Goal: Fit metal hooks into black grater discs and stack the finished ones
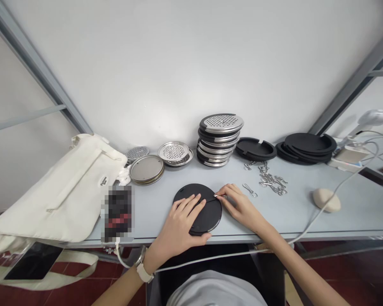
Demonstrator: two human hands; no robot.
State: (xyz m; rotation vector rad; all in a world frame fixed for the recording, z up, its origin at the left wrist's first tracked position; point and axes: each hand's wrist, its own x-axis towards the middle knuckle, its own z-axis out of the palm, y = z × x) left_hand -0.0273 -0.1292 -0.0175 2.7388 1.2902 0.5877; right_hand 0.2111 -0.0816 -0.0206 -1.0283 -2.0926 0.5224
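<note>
A round black disc [207,216] with a straight seam across its top lies near the table's front edge. My left hand [183,221] rests flat over it, fingers spread on the top face and thumb along the near rim. At the disc's right edge, my right hand [239,206] is closed in a pinch on a small metal clip [216,195], mostly hidden by the fingertips. One loose wire clip [250,190] lies just right of that hand. Beyond it is a tangled heap of similar metal clips [272,180].
Behind stands a tall stack of perforated metal discs with black parts [221,123]. Black round trays [257,148] are right of it; metal plates [147,168] and grater discs [174,151] are left. A cream bag [60,187], a beige rounded object [327,199] and a white cable [319,214] flank the work.
</note>
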